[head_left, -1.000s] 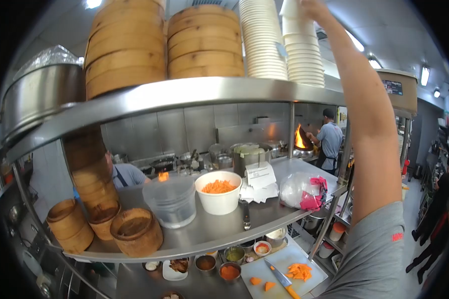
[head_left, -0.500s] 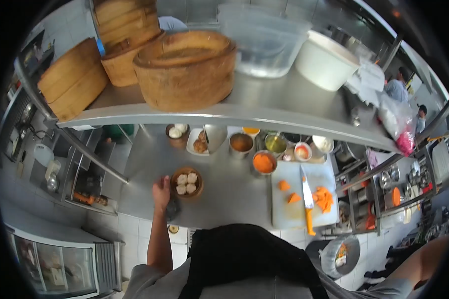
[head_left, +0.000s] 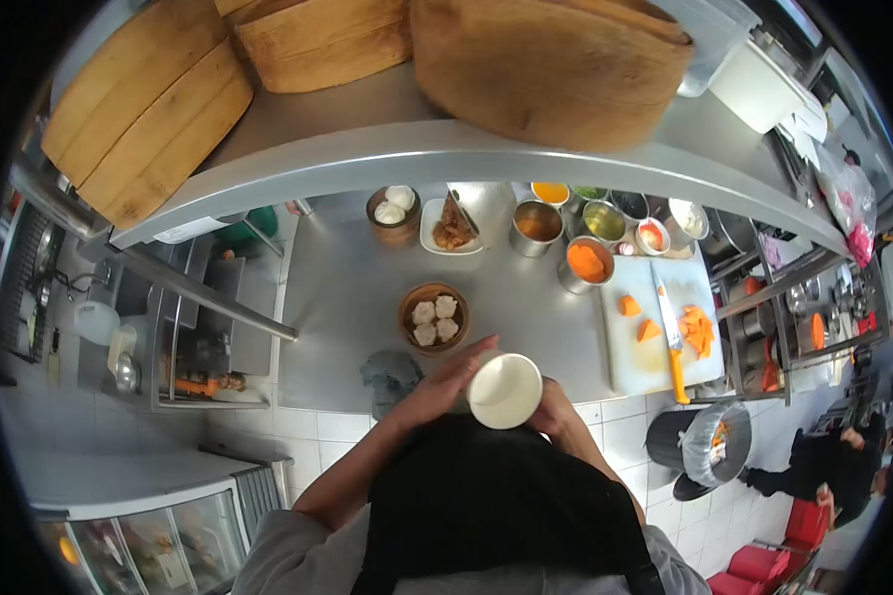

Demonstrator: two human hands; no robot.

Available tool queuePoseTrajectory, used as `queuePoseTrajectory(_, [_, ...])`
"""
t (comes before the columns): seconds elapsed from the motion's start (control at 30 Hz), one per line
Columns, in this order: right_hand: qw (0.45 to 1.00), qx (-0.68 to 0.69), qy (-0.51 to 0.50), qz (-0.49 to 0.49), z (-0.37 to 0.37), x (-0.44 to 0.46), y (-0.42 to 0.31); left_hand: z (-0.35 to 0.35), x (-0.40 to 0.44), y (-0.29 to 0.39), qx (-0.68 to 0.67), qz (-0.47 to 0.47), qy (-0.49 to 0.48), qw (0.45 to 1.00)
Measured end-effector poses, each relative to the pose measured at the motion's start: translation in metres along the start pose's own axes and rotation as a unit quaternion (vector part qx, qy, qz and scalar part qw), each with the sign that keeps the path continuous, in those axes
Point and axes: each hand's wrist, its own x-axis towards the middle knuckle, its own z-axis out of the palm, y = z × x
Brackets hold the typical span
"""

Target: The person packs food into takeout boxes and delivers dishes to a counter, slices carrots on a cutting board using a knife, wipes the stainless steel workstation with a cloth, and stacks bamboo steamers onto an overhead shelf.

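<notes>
A round white cup (head_left: 505,391) is between my two hands, just in front of the black apron, its open mouth facing up and its inside plain white. My left hand (head_left: 445,383) grips the cup's left side, fingers reaching toward the far rim. My right hand (head_left: 556,406) is on the right side, partly hidden behind the cup. Just beyond my left hand, a bamboo steamer basket (head_left: 407,315) holds several pale dumplings (head_left: 436,320). A crumpled grey cloth (head_left: 390,380) lies by the table's front edge, left of my left hand.
On the right are a cutting board (head_left: 630,365), a yellow-handled knife (head_left: 671,332) and cut orange pieces (head_left: 698,331). Metal ingredient pots (head_left: 538,244) and a white dish (head_left: 435,241) stand farther back. A steel shelf (head_left: 367,164) with wooden steamers overhangs the table. A person stands far right.
My left hand has left the steamer's side and come to the white cup. My right arm, stretched out to the right before, is now in front of me, that hand also on the cup.
</notes>
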Motion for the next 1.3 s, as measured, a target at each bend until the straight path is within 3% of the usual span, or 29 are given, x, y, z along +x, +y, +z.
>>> queuePoseTrajectory(0.07, [0.998, -0.047, 0.0, 0.037, 0.018, 0.018, 0.012, -0.018, -0.021, 0.004, -0.035, -0.029, 0.013, 0.999])
queuePoseTrajectory(0.17, [0.996, 0.004, -0.088, -0.002, 0.058, 0.031, 0.02, -0.049, -0.051, 0.008, 0.001, -0.003, 0.044, 0.999])
queuePoseTrajectory(0.2, [0.991, -0.004, -0.132, 0.011, 0.06, 0.049, 0.027, -0.049, -0.055, 0.016, 0.027, -0.016, 0.093, 0.995])
queuePoseTrajectory(0.3, [0.997, -0.018, -0.07, -0.007, 0.088, 0.072, 0.041, -0.09, -0.07, 0.007, 0.054, -0.154, 0.169, 0.972])
queuePoseTrajectory(0.33, [0.997, -0.069, -0.027, -0.036, 0.091, 0.082, 0.04, -0.105, -0.072, -0.001, 0.099, -0.167, 0.245, 0.95])
queuePoseTrajectory(0.37, [0.976, -0.168, 0.009, -0.136, 0.081, 0.097, 0.043, -0.122, -0.074, -0.015, 0.144, -0.177, 0.319, 0.92])
queuePoseTrajectory(0.43, [0.874, -0.359, 0.078, -0.318, 0.04, 0.133, 0.055, -0.179, -0.067, -0.083, 0.112, -0.065, 0.443, 0.887])
queuePoseTrajectory(0.53, [0.834, -0.379, 0.172, -0.363, 0.0, 0.165, 0.056, -0.225, -0.051, -0.102, 0.093, 0.021, 0.454, 0.886])
queuePoseTrajectory(0.7, [0.859, -0.365, 0.194, -0.303, 0.03, 0.141, 0.035, -0.265, -0.021, -0.14, 0.183, 0.023, 0.488, 0.853])
queuePoseTrajectory(0.8, [0.887, -0.33, 0.181, -0.266, 0.039, 0.142, 0.033, -0.232, -0.029, -0.088, 0.397, 0.159, 0.593, 0.682])
queuePoseTrajectory(0.9, [0.903, -0.291, 0.18, -0.261, 0.035, 0.15, 0.04, -0.173, -0.03, -0.048, 0.296, 0.185, 0.398, 0.848])
queuePoseTrajectory(0.97, [0.911, -0.274, 0.177, -0.253, 0.041, 0.149, 0.04, -0.15, -0.007, -0.067, 0.285, 0.067, 0.329, 0.898])
queuePoseTrajectory(1.03, [0.923, -0.256, 0.178, -0.225, 0.062, 0.131, 0.034, -0.153, 0.028, -0.107, 0.324, -0.021, 0.324, 0.888])
queuePoseTrajectory(1.13, [0.942, -0.201, 0.156, -0.217, 0.058, 0.139, 0.039, -0.151, 0.055, -0.1, 0.254, -0.146, 0.302, 0.907])
queuePoseTrajectory(1.23, [0.957, -0.125, 0.152, -0.212, 0.051, 0.142, 0.039, -0.136, 0.056, -0.075, 0.19, -0.094, 0.268, 0.94])
queuePoseTrajectory(1.3, [0.971, -0.05, 0.096, -0.213, 0.044, 0.14, 0.042, -0.115, 0.049, -0.052, 0.201, -0.014, 0.263, 0.944])
